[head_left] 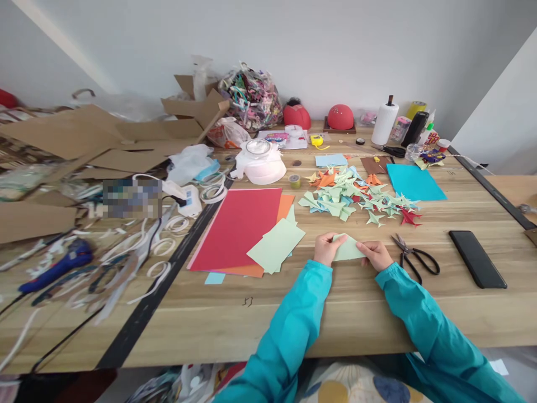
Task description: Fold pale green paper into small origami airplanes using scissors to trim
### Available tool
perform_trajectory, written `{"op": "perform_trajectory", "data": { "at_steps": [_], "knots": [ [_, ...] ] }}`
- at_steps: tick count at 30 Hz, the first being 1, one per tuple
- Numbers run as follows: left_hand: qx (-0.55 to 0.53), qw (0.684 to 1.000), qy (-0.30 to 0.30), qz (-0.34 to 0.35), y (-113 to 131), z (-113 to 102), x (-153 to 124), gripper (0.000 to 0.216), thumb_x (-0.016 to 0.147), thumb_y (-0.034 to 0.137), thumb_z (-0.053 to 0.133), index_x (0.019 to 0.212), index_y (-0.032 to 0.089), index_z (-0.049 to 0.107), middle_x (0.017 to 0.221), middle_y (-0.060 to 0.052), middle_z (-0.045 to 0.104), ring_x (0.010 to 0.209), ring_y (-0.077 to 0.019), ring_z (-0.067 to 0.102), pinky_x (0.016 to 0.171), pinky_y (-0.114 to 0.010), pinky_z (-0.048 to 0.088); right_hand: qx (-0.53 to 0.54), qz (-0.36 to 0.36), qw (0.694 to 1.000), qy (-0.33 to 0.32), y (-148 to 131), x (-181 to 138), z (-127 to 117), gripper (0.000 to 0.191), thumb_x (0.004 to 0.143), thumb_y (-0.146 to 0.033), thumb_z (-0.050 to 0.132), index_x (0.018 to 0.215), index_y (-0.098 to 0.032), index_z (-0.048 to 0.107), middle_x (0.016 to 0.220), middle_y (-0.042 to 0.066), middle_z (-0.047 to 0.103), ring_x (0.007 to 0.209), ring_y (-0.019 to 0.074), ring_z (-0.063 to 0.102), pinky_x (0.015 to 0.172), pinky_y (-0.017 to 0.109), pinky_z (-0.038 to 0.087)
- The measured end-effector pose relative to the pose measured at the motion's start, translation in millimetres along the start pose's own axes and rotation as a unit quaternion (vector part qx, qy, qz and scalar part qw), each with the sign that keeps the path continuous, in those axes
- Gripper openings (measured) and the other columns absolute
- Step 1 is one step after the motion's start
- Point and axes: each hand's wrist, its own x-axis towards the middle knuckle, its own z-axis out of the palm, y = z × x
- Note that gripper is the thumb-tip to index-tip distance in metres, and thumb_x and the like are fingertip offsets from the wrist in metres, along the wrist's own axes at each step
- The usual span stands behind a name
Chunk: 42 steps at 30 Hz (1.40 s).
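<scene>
A small light-green piece of paper (349,251) is held between both my hands, just above the wooden table. My left hand (326,249) pinches its left side, thumb on top. At its right edge, my right hand (376,255) grips it between thumb and fingers. Past my hands lies a pile of folded paper cranes (342,196) in green, orange, blue and red. Black-handled scissors (413,254) rest just right of my right hand. To the left, light-green paper sheets (277,245) overlap a red sheet (239,226).
A black phone (477,258) lies at the right. Behind the cranes is a turquoise sheet (416,182). A white bottle (384,123) and red pincushions (340,117) stand along the wall. On the left are a blue glue gun (62,264), white cords and cardboard boxes (75,131).
</scene>
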Motion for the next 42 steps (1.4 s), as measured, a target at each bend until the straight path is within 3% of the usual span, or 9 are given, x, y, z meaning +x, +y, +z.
{"op": "perform_trajectory", "data": {
  "at_steps": [5,9,14,21,26,29,32,37,42],
  "knots": [
    [-0.052,0.998,0.023,-0.028,-3,-2,4,0.033,0.05,0.041,0.078,0.056,0.013,0.062,0.052,0.003,0.053,0.053,-0.0106,0.049,0.049,-0.022,0.036,0.008,-0.001,1.0,0.017,-4,-1,0,0.057,0.07,-0.069,0.051,0.048,-0.016,0.056,0.039,0.001,0.052,0.036,0.0106,0.046,0.04,0.024,0.036],
    [-0.037,0.998,-0.022,-0.05,-2,-1,2,0.033,0.049,0.041,0.079,0.058,0.013,0.063,0.052,0.003,0.054,0.052,-0.0096,0.047,0.049,-0.022,0.036,0.021,-0.035,0.999,0.025,-11,-1,0,0.048,0.07,-0.063,0.057,0.06,-0.016,0.06,0.051,-0.001,0.057,0.047,0.0109,0.049,0.047,0.024,0.039],
    [0.042,0.995,-0.09,-0.012,-3,4,-2,0.034,0.053,0.044,0.076,0.059,0.012,0.066,0.053,0.002,0.056,0.053,-0.0091,0.046,0.05,-0.021,0.034,0.029,-0.047,0.998,0.006,-7,1,2,0.04,0.063,-0.055,0.068,0.066,-0.015,0.063,0.058,-0.001,0.06,0.053,0.011,0.051,0.051,0.024,0.039],
    [-0.037,0.996,-0.066,-0.041,-3,5,0,0.037,0.059,0.046,0.073,0.076,0.013,0.07,0.072,-0.006,0.068,0.066,-0.0151,0.057,0.06,-0.025,0.043,0.028,-0.03,0.998,0.051,-1,4,1,0.04,0.06,-0.055,0.07,0.06,-0.016,0.06,0.052,-0.002,0.059,0.047,0.01,0.049,0.044,0.023,0.037],
    [0.03,0.998,-0.048,0.021,-8,2,2,0.027,0.056,0.038,0.074,0.066,0.014,0.069,0.056,0.0,0.061,0.054,-0.011,0.05,0.053,-0.024,0.039,0.041,-0.042,0.998,0.037,-2,3,2,0.04,0.06,-0.056,0.07,0.069,-0.017,0.066,0.062,0.002,0.067,0.056,0.0157,0.06,0.051,0.027,0.047],
    [0.045,0.998,-0.04,0.032,-8,2,2,0.026,0.055,0.037,0.075,0.064,0.014,0.069,0.057,-0.001,0.063,0.055,-0.0121,0.052,0.055,-0.025,0.04,0.045,-0.046,0.998,0.024,-1,3,3,0.04,0.061,-0.054,0.07,0.075,-0.017,0.068,0.067,0.003,0.069,0.062,0.019,0.064,0.057,0.03,0.051],
    [0.014,0.999,-0.041,0.011,-5,4,-1,0.029,0.058,0.041,0.074,0.068,0.014,0.071,0.065,-0.004,0.068,0.063,-0.0156,0.058,0.061,-0.027,0.044,0.044,-0.036,0.997,0.043,1,4,2,0.038,0.061,-0.054,0.07,0.074,-0.017,0.069,0.067,0.003,0.07,0.063,0.0202,0.065,0.058,0.032,0.052],
    [-0.125,0.983,-0.097,-0.089,-1,8,-4,0.041,0.062,0.05,0.07,0.077,0.011,0.072,0.066,-0.006,0.069,0.062,-0.0184,0.061,0.059,-0.03,0.045,0.048,-0.037,0.997,0.049,0,3,-1,0.037,0.062,-0.051,0.071,0.077,-0.018,0.071,0.071,0.003,0.071,0.064,0.0206,0.065,0.059,0.032,0.052],
    [-0.07,0.988,-0.111,-0.078,-6,5,-1,0.039,0.059,0.047,0.074,0.076,0.013,0.073,0.069,-0.005,0.069,0.064,-0.017,0.06,0.059,-0.027,0.045,0.045,-0.029,0.997,0.046,-2,3,1,0.037,0.058,-0.052,0.073,0.071,-0.017,0.07,0.067,0.003,0.071,0.059,0.0193,0.063,0.054,0.03,0.05]
  ]
}}
